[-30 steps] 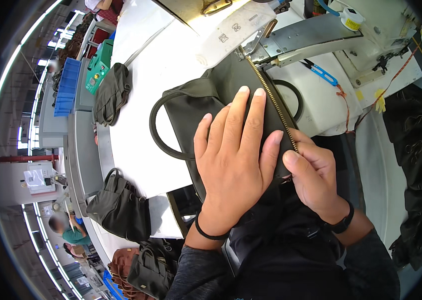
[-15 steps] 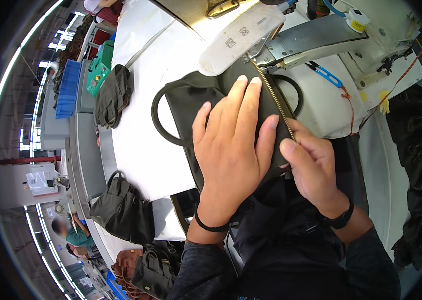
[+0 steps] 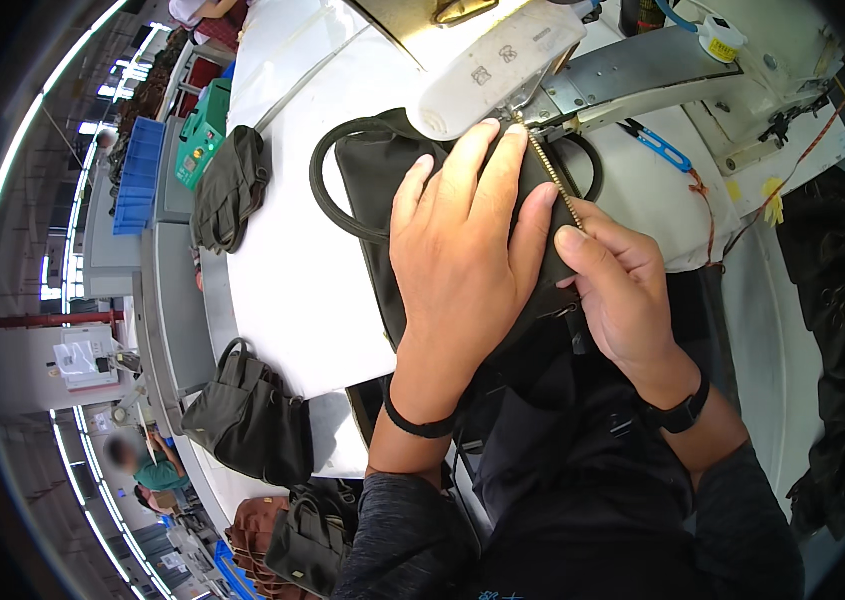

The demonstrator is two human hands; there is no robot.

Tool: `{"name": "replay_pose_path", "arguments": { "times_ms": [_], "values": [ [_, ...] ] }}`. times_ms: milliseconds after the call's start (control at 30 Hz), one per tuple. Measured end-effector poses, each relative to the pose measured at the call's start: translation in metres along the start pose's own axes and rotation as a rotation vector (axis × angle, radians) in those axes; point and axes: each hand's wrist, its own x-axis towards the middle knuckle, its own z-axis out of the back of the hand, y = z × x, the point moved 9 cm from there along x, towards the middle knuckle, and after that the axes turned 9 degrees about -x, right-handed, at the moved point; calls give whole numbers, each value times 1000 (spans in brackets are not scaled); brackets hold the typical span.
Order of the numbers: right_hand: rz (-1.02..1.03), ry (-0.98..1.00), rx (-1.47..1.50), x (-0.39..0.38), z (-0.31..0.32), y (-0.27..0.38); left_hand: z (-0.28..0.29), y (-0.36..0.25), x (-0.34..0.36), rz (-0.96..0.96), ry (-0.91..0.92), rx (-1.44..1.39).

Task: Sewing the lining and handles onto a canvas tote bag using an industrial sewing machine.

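A dark olive handbag (image 3: pixel 368 185) lies on the white table, its far end under the head of a sewing machine (image 3: pixel 633 75). My left hand (image 3: pixel 468 235) rests flat on the bag, fingers stretched toward the machine's needle area. A brass-toothed zipper (image 3: pixel 555 175) runs along the bag's right edge, from the machine toward me. My right hand (image 3: pixel 623 285) pinches the near end of that zipper edge between thumb and fingers. One looped handle sticks out left of the bag, another shows behind the zipper. The needle itself is hidden.
Blue thread snips (image 3: pixel 658 147) lie on the machine bed. Similar dark bags (image 3: pixel 231 190) stand on the left, one at the near left (image 3: pixel 251 420). Dark material (image 3: pixel 833 330) hangs at the right. A blue crate (image 3: pixel 138 175) and a person (image 3: pixel 153 465) are farther left.
Both hands have moved away from me with the bag, and the zipper has fed farther toward the machine. Less of the zipper shows between the machine and my right hand.
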Motion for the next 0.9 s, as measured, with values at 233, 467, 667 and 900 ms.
{"name": "replay_pose_path", "arguments": {
  "times_ms": [233, 467, 667, 900],
  "values": [
    [86, 21, -83, 4, -1, 6, -1, -8, -12, 27, 11, 41],
    [66, 11, -105, 24, -5, 6, -1, 10, -4, -17, -131, -47],
    [89, -19, -119, 43, -8, 5, 3, 22, 6, -125, -290, -68],
    [83, -6, -240, 56, -9, 5, 6, 23, 1, -140, -295, -162]
  ]
}}
